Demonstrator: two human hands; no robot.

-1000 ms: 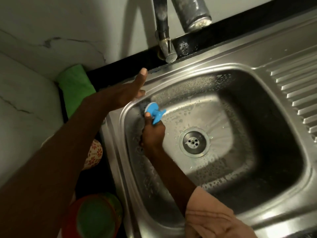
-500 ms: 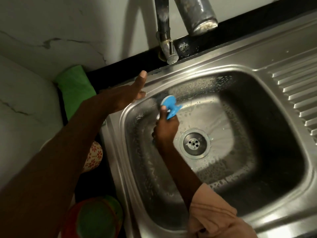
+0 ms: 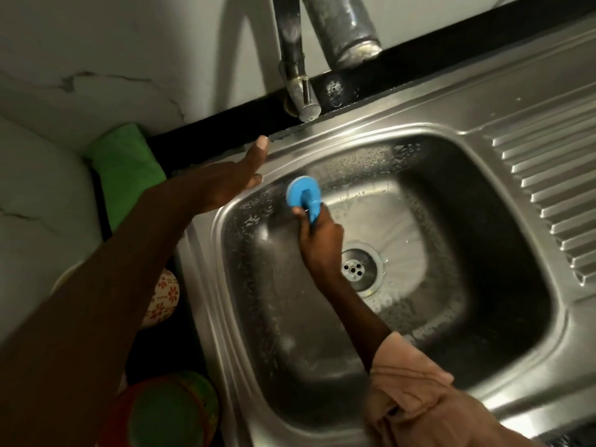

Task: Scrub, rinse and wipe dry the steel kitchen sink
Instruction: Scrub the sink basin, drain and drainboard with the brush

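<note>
The blue scrubber (image 3: 304,195) has slid rightward along the back wall of the steel sink (image 3: 419,140), away from the left corner. The right hand (image 3: 319,243) grips its handle inside the basin; the left hand (image 3: 232,185) rests flat, fingers straight, on the sink's rear-left rim. A green cloth (image 3: 125,162) lies beside it.

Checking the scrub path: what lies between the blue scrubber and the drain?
Only the right hand gripping the blue scrubber; its knuckles reach nearly to the drain. Head view shows it.
</note>
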